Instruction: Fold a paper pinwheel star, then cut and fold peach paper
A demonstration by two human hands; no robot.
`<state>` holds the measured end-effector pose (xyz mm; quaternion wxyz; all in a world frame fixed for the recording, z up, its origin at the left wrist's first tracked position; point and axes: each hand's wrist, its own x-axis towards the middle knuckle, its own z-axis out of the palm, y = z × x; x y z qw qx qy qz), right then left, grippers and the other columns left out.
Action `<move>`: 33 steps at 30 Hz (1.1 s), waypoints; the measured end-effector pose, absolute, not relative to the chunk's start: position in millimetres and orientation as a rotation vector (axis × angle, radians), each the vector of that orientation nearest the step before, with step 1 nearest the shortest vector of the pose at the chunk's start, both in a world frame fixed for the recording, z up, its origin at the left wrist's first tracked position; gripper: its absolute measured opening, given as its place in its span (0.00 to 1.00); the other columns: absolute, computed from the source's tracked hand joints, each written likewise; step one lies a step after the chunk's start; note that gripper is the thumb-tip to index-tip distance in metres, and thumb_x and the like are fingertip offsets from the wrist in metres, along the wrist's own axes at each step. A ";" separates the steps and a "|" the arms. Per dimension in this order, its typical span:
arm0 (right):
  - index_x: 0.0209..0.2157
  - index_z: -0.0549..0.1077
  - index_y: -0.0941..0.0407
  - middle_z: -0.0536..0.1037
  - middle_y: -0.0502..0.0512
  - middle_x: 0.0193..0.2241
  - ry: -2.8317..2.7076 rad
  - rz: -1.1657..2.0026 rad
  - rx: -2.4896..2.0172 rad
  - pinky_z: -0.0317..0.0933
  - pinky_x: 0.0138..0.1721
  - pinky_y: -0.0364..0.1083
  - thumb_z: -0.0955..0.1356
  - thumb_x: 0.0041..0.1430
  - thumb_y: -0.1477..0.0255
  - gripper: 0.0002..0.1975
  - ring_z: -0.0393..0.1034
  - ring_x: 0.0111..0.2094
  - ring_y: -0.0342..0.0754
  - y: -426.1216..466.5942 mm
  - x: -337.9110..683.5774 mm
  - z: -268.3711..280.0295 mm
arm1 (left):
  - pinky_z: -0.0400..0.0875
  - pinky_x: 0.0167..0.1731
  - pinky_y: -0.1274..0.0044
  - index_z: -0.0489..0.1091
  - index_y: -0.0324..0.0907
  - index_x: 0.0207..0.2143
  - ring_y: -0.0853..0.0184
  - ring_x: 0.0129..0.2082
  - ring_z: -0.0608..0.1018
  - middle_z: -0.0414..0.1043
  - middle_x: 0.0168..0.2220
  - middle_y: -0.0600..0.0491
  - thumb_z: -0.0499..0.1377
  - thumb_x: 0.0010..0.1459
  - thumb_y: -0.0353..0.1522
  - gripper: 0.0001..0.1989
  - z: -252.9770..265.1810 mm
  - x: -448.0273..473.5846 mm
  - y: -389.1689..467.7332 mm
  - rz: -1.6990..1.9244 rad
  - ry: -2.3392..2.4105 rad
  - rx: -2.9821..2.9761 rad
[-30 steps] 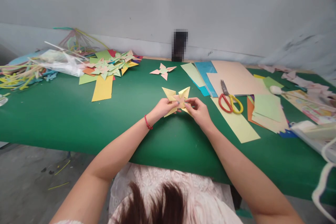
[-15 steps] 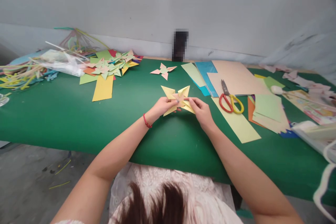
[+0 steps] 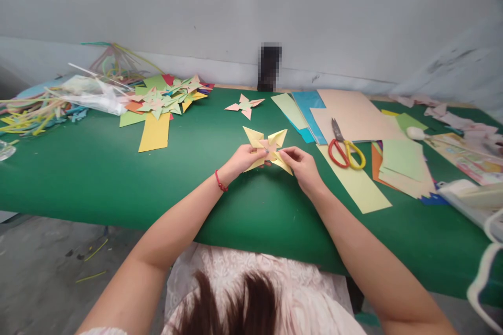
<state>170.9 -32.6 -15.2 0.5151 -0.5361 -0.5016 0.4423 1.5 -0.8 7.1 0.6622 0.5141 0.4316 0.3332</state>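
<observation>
Above a green tabletop (image 3: pixel 188 178), the left hand (image 3: pixel 240 161) clamped thumb and fingers on a yellow-and-pink origami star (image 3: pixel 272 144); the right hand (image 3: pixel 302 166) pinched its edge.

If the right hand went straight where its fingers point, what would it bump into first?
The yellow and pink paper star: the right hand seems to be right at its edge. Beyond that, probably the left hand, though depth is hard to judge.
</observation>
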 end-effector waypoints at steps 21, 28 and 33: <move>0.28 0.70 0.55 0.75 0.52 0.24 -1.250 1.065 -1.280 0.64 0.31 0.48 0.72 0.43 0.59 0.16 0.69 0.27 0.47 -30.4 170.2 -22.6 | 0.70 0.28 0.79 0.72 0.31 0.38 0.71 0.24 0.74 0.75 0.31 0.46 0.62 0.49 0.33 0.15 -5.7 1.9 2.5 0.823 0.935 1.337; 0.29 0.71 0.55 0.75 0.52 0.26 -1.229 1.067 -1.291 0.64 0.31 0.47 0.70 0.45 0.57 0.16 0.70 0.28 0.47 -31.9 168.6 -18.7 | 0.70 0.28 0.79 0.72 0.31 0.36 0.71 0.24 0.74 0.74 0.28 0.48 0.61 0.49 0.31 0.12 -6.6 2.0 4.2 0.857 0.939 1.331; 0.29 0.71 0.55 0.75 0.51 0.26 -1.207 1.085 -1.280 0.62 0.31 0.45 0.69 0.47 0.57 0.15 0.69 0.28 0.46 -32.1 168.1 -19.1 | 0.70 0.27 0.80 0.72 0.31 0.33 0.71 0.24 0.75 0.74 0.25 0.48 0.58 0.53 0.32 0.10 -4.9 3.1 3.8 0.839 0.947 1.277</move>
